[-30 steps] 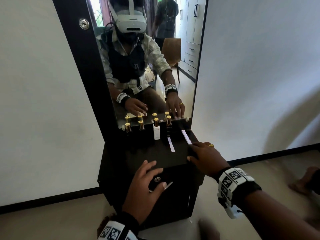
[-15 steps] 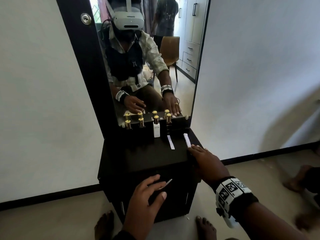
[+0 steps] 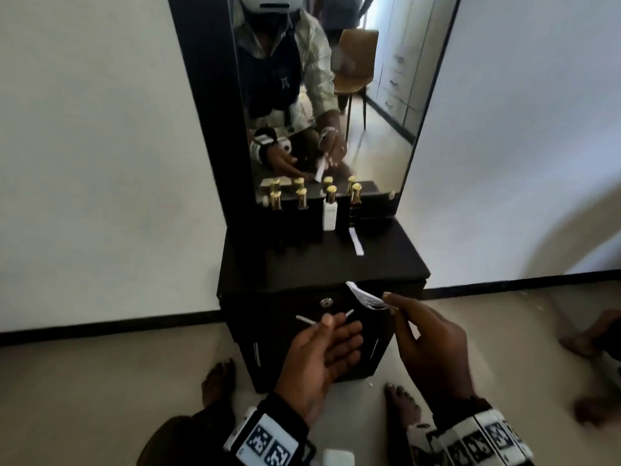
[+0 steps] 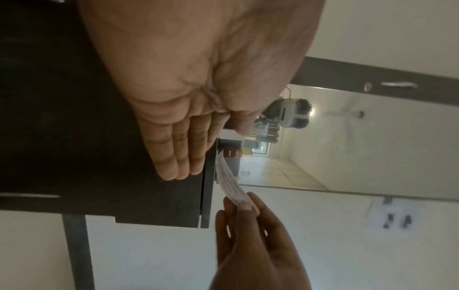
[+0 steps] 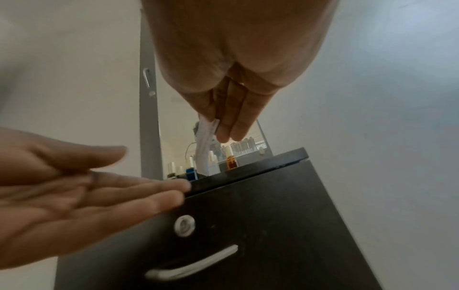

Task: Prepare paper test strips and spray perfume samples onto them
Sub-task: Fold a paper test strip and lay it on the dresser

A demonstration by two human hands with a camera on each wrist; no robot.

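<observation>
My right hand (image 3: 389, 299) pinches a white paper strip (image 3: 364, 295) between thumb and fingers, in the air just below the front edge of the black cabinet top (image 3: 302, 260). The right wrist view shows the pinched strip (image 5: 203, 149) hanging from my fingertips (image 5: 223, 133). My left hand (image 3: 336, 334) lies palm up with straight fingers in front of the drawer, holding nothing. A second strip (image 3: 356, 242) lies on the top. Gold-capped perfume bottles (image 3: 301, 198) and a white bottle (image 3: 330, 215) stand in a row against the mirror.
A tall mirror (image 3: 322, 95) rises behind the bottles. The drawer front has a round lock (image 3: 326, 302) and a metal handle (image 3: 305, 319) partly behind my thumb. My bare feet (image 3: 218, 381) rest on the floor either side of the cabinet. Another person's foot (image 3: 584, 338) is at the right.
My right hand picked one of the two strips off the cabinet's right front edge and brought it down in front. My left hand left the drawer handle and turned palm up.
</observation>
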